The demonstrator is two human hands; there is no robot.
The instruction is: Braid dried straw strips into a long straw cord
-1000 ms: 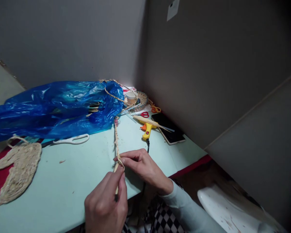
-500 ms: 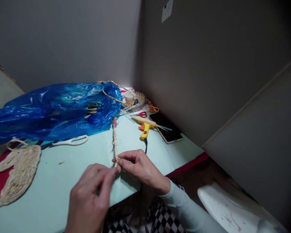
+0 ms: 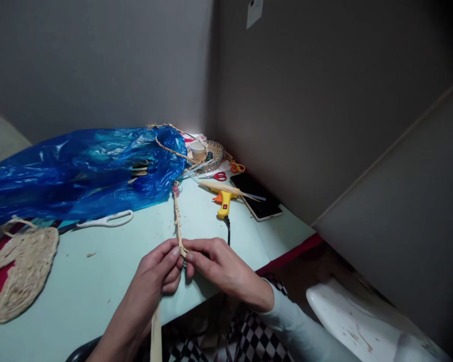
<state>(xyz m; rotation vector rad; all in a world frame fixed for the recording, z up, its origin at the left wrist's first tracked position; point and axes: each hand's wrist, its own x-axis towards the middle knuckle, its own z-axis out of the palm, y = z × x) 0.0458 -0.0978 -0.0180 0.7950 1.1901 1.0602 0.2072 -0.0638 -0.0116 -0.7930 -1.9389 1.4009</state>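
A thin straw braid (image 3: pixel 177 216) runs across the pale green table (image 3: pixel 98 261) from the blue plastic bag (image 3: pixel 75 171) toward me. My left hand (image 3: pixel 156 276) and my right hand (image 3: pixel 215 264) meet at its near end, fingertips pinched on the braid and touching each other. A loose flat straw strip (image 3: pixel 156 332) hangs down below my left hand over the table's front edge.
A yellow glue gun (image 3: pixel 224 203) with black cord lies just beyond my right hand, a black phone (image 3: pixel 256 198) beside it. Red scissors (image 3: pixel 219 176), a small cup (image 3: pixel 198 150) in a woven basket and white scissors (image 3: pixel 105 219) lie further back. A woven straw mat (image 3: pixel 22 269) sits left.
My left hand has turned and moved up to the braid's end, beside my right hand. The straw strip now hangs below it. The view has shifted slightly.
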